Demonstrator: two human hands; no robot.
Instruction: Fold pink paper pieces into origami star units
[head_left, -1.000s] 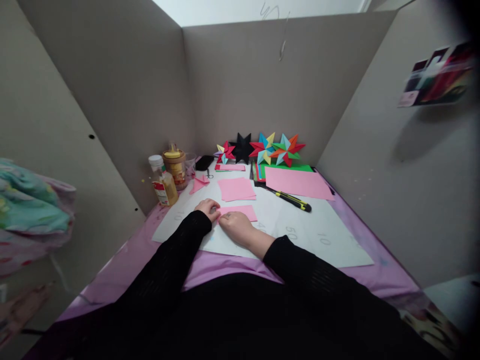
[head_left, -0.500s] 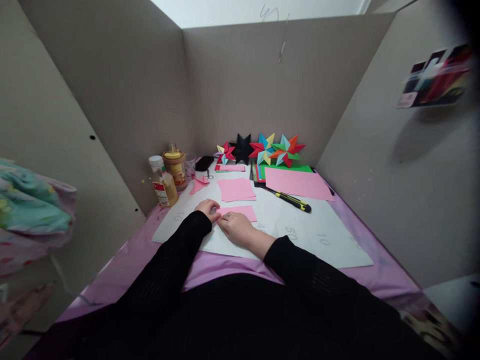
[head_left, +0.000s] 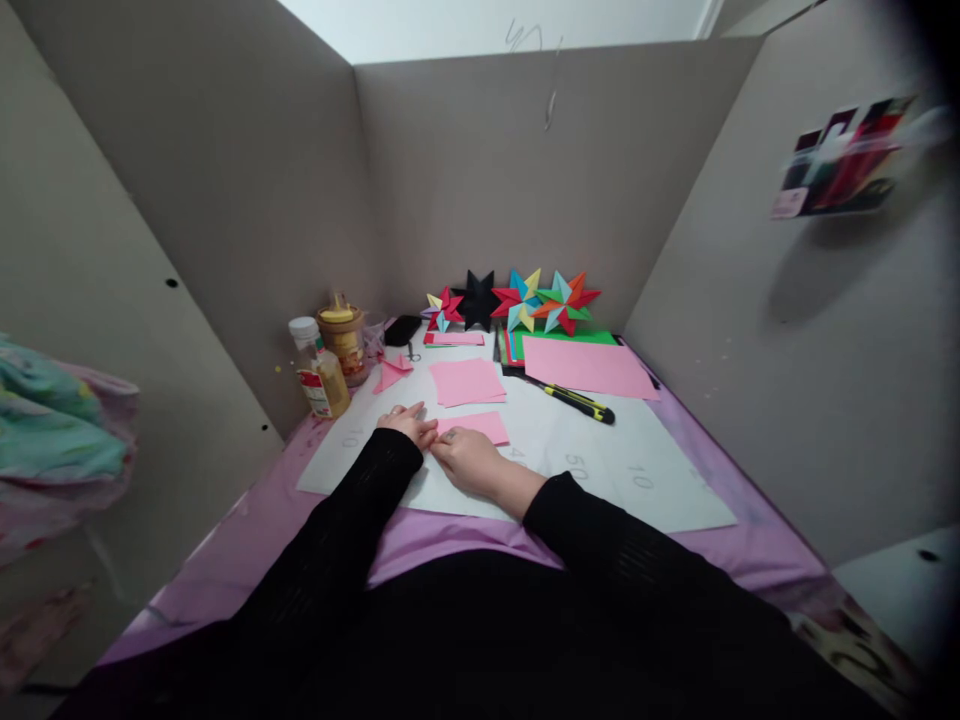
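A folded piece of pink paper (head_left: 486, 428) lies on the white sheet (head_left: 540, 490) in front of me. My right hand (head_left: 469, 460) has its fingers curled together on the paper's left end, hiding that corner. Beside it, my left hand (head_left: 409, 425) rests with fingers stretched and a little apart, their tips meeting the right fingers at the same end. Just beyond lies a small stack of pink paper squares (head_left: 469, 382). To the left of that stack is a folded pink paper piece (head_left: 391, 373).
A yellow-black utility knife (head_left: 577, 402) lies right of the squares, before a large pink sheet (head_left: 589, 367). Folded paper stars (head_left: 478, 300) stand along the back panel. A glue bottle (head_left: 322, 375), a brown jar (head_left: 345, 345), small scissors (head_left: 412, 352) and a black phone-like object (head_left: 403, 330) are at left.
My left hand's fingers have straightened and spread at the paper's end. The right hand stays on the paper almost unmoved. The whole view has shifted slightly.
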